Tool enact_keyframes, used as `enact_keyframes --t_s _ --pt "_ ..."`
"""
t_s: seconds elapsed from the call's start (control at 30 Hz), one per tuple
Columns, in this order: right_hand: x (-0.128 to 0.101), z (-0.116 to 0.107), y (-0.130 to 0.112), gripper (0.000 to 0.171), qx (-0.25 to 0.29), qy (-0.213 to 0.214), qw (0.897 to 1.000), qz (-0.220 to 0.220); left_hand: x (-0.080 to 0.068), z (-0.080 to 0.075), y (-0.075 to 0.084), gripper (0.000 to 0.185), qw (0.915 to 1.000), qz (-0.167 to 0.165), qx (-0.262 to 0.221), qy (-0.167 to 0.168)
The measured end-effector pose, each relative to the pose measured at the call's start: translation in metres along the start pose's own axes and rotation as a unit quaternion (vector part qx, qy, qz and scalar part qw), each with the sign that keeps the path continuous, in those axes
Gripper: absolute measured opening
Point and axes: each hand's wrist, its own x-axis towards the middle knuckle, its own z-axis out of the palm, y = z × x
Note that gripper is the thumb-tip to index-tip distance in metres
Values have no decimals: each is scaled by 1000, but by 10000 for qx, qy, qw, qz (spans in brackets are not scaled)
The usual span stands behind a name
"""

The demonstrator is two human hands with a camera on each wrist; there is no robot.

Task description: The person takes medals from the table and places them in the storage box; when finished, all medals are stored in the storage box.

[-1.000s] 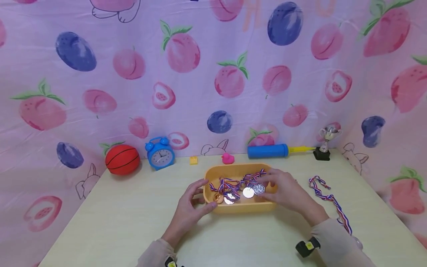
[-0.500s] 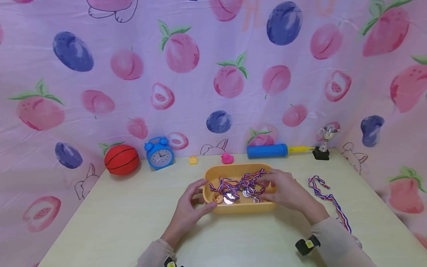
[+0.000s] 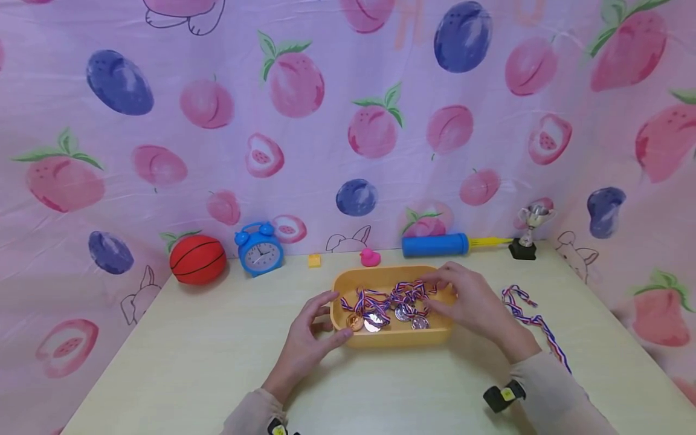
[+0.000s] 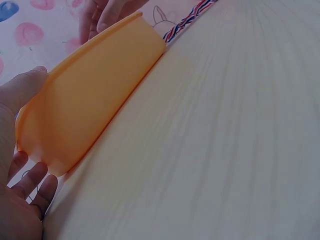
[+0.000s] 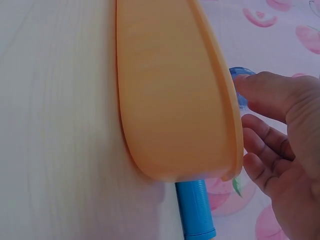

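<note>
While the orange tray (image 3: 394,338) sits near the middle of the pale table (image 3: 190,362) in the head view, the left hand (image 3: 310,338) cups its left end, thumb and fingers curled against the outer wall. The right hand (image 3: 470,302) hovers over the tray's right end, fingertips bent down toward the striped ribbons of the medals (image 3: 388,308) heaped inside; whether it pinches a ribbon I cannot tell. Another ribboned medal (image 3: 535,326) lies on the table just right of that hand, its far end cut off by the sleeve.

From the left wrist, the tray (image 4: 85,105) fills the upper left, the left hand (image 4: 20,165) touching its near end with the thumb on the rim and the fingers loosely spread below; the contents are hidden by the wall.

From the right wrist, the tray (image 5: 170,95) shows only its outer wall, and the right hand (image 5: 280,135) sits just right of the rim, fingers bent and slightly apart, their tips hidden behind the edge. A blue pump (image 5: 196,210) pokes out below.
</note>
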Motion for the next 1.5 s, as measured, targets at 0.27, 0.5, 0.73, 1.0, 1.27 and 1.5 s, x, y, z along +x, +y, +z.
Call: enact_keyframes --t_s 0.27,0.5,0.73,1.0,1.27,1.5 --pt "0 -3 1 40 115 316 9994 -127 0 -1 0 71 10000 2 4 6" --pt "-6 -18 -2 48 565 516 9970 -114 0 0 -1 71 10000 27 -21 -14" --pt "-16 -44 -3 47 559 853 9947 -112 1 1 -3 71 9999 102 -76 -41" --pt "-36 -64 9 54 376 1288 9906 -252 -1 -2 -1 72 10000 51 -39 -55" --pt "-63 -74 35 56 480 1526 9871 -85 -1 -1 1 71 10000 38 -58 -59" --pt "-87 -81 56 57 656 1684 9835 -39 -1 -1 2 71 10000 16 -43 -78"
